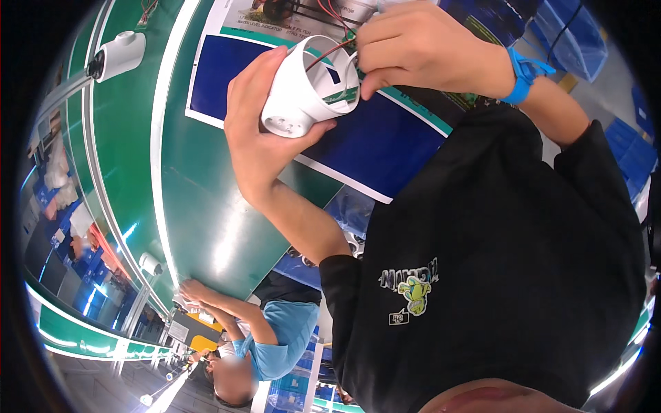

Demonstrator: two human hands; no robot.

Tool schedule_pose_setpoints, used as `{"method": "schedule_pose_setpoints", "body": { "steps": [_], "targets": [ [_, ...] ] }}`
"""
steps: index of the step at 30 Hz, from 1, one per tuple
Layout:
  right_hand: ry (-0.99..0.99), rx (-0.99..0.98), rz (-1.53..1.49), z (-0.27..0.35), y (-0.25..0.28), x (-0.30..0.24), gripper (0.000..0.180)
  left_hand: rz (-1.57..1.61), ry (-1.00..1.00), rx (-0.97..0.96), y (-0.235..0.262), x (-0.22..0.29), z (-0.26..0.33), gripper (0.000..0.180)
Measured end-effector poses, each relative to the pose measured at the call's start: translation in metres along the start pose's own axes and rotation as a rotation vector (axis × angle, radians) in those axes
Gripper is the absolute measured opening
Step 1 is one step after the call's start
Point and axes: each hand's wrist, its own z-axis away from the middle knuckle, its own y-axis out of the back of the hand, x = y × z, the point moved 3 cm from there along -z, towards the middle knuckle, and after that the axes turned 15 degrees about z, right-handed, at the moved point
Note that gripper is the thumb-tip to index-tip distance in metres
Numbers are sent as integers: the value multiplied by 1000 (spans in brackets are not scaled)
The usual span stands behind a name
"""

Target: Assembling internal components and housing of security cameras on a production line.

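Observation:
My left hand (258, 127) is closed around a white plastic housing (292, 96), a short wide tube with a flat end that has small holes. The housing is tilted, its open mouth toward my right hand. Inside it show a dark rectangular patch and a strip of green, perhaps a circuit board. Red and dark wires (329, 55) run out of the mouth to my right hand (406, 51), whose fingers are pinched on them at the rim. The fingertips partly hide what else they grip. A blue band circles my right wrist.
Beneath my hands a printed blue sheet (241, 79) lies on the green work surface (206, 186). Another white housing (122, 56) stands beyond a metal rail at the left. A co-worker in a blue shirt (292, 337) works farther along the bench. Blue bins (623, 141) are at the right.

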Motion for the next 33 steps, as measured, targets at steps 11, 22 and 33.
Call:
{"method": "schedule_pose_setpoints", "body": {
  "steps": [11,22,33],
  "targets": [
    [-344,-158,-456,-1,-12,-4,23,4,-23,6,-4,-3,-1,81],
    [-450,-169,-545,13,-22,5,26,-111,-95,-96,-21,0,-18,79],
    [-793,-319,-151,40,1,-30,34,168,-7,173,1,-30,5,93]
  ]
}}
